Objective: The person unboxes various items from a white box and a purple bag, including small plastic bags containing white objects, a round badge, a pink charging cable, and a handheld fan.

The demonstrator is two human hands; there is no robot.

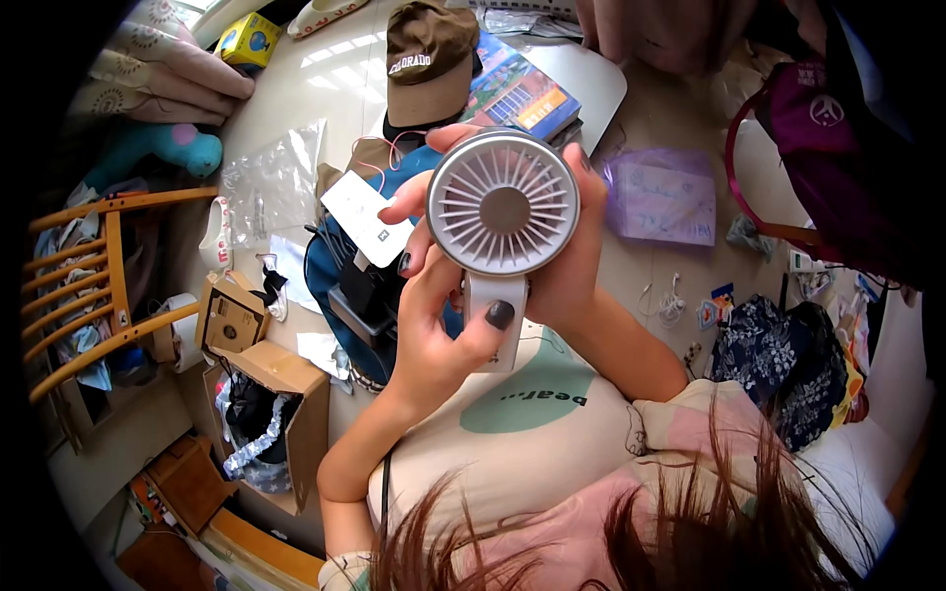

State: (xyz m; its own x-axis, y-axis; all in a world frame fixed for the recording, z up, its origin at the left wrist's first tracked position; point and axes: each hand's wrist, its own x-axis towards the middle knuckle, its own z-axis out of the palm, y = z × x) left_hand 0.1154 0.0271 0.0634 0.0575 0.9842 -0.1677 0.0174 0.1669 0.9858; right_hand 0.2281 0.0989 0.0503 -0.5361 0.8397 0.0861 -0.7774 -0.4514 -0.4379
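Note:
A white handheld fan (505, 210) with a round grille and a grey hub is held up before me, its face towards my view. My left hand (436, 318) grips its handle, the thumb with dark nail polish lying on the front. My right hand (580, 214) cups the fan head from behind and the right side. Fingertips show at the head's left rim, close to a flat white object (367, 219) with a small dark mark; whether they touch it I cannot tell. Below lies a blue bag (325, 277) with black cables and a dark box-shaped item (367, 288).
A brown cap (432, 63) and a thick book (528, 89) lie at the far side. A purple plastic-wrapped package (661, 196) is on the right, beside a dark red bag (805, 118). On the left are a wooden rack (114, 266) and an open cardboard box (307, 421).

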